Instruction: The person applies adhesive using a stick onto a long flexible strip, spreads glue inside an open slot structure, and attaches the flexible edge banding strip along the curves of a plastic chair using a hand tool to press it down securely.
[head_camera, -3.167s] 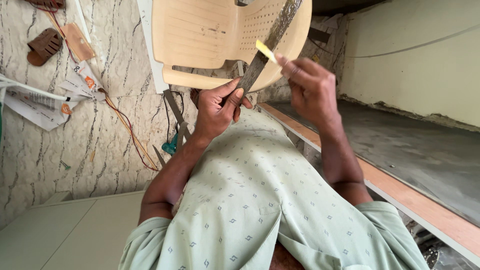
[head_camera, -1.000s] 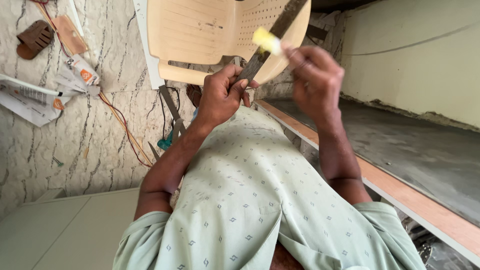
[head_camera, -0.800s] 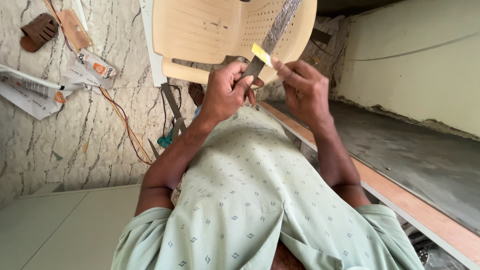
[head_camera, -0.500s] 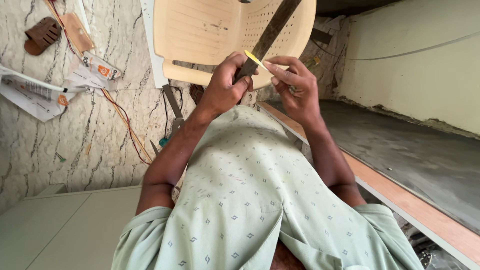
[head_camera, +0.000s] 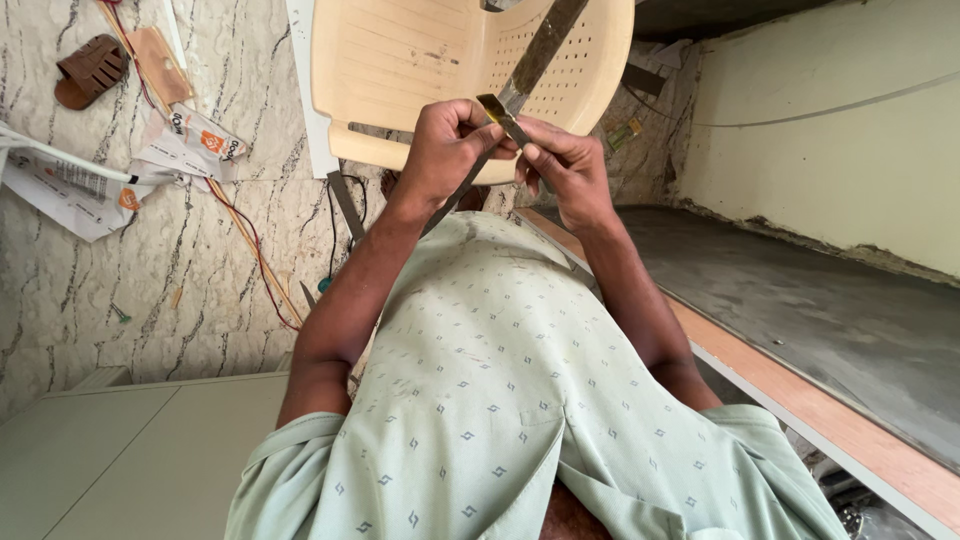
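Hands are raised together in front of the chest, before a cream plastic chair (head_camera: 420, 70). A long metal strip (head_camera: 535, 60) is clenched by the left hand (head_camera: 445, 150), while a small yellow piece (head_camera: 492, 103) is pinched against the strip by the right hand (head_camera: 565, 170), just where the two hands meet. The piece appears only partly set on the strip; whether it is fixed cannot be told. Papers (head_camera: 70, 180) and wires (head_camera: 250, 250) lie on the marble floor (head_camera: 150, 300), untouched.

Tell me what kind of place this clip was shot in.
Probably a room under renovation or fit-out: loose wires and paper packaging lie on the marble floor, beside a plastic chair and an unfinished wooden frame.
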